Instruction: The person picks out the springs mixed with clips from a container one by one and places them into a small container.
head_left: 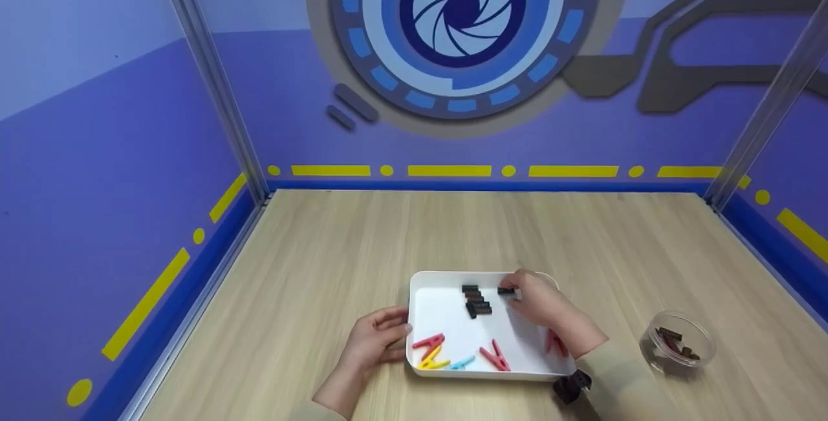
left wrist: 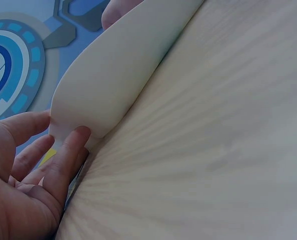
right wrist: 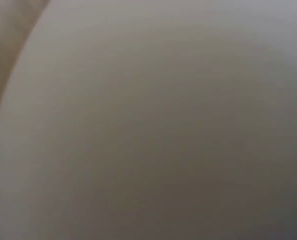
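Note:
My right hand (head_left: 540, 298) is over the far right part of a white tray (head_left: 440, 327), pinching a small black block (head_left: 506, 291) between thumb and fingertips. Left of it in the tray lies a row of several small black and brown blocks (head_left: 475, 299). On the tray's left side, the fingers of my left hand (head_left: 375, 340) rest loosely against the outer wall. The left wrist view shows a fingertip (left wrist: 79, 136) pressed on that wall. Only a blurred pale surface fills the right wrist view, with the hand hidden.
Along the tray's near side lie a yellow clothespin (head_left: 433, 361), a light blue one (head_left: 461, 363) and red ones (head_left: 495, 357). A clear round tub (head_left: 679, 338) with several dark pieces stands at right on the wooden table (head_left: 323, 259). Purple walls (head_left: 129, 182) enclose the table.

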Demonstrator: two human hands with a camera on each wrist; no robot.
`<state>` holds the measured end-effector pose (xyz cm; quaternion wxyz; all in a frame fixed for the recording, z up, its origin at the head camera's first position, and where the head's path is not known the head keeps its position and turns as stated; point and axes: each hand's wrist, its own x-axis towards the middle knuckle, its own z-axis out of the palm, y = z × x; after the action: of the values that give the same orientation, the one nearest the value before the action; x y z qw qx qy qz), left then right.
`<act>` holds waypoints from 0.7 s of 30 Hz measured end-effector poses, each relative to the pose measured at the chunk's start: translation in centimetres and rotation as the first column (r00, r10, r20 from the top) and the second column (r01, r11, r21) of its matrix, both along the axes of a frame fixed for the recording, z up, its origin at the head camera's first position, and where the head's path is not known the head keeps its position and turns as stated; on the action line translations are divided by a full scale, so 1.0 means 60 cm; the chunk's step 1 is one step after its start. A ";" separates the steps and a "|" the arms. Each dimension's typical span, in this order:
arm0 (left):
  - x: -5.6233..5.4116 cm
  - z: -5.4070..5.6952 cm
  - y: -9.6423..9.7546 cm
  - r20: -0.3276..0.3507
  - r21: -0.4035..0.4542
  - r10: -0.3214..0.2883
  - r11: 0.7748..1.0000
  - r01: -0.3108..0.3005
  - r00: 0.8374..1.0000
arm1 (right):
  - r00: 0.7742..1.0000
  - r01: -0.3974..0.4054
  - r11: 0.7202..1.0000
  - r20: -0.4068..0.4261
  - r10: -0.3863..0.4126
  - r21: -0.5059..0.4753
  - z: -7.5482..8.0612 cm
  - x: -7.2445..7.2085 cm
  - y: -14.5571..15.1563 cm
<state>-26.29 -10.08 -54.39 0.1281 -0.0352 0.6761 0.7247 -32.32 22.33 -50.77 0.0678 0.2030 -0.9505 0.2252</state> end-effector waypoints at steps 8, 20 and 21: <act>0.002 0.006 0.001 0.014 0.016 0.003 1.000 -0.003 1.000 | 0.987 -0.116 0.993 -0.109 0.120 0.037 -0.016 -0.003 0.012; 0.000 0.002 0.000 0.006 0.003 0.007 1.000 -0.007 1.000 | 0.994 -0.044 0.997 0.099 0.050 -0.057 -0.019 0.001 0.018; 0.000 0.002 0.000 0.005 0.006 0.005 1.000 -0.005 1.000 | 0.992 -0.037 0.997 0.115 0.044 -0.065 -0.018 0.002 0.019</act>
<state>-26.30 -10.07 -54.29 0.1280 -0.0385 0.6736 0.7269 -32.23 23.47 -51.88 0.0139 0.2067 -0.9409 0.2678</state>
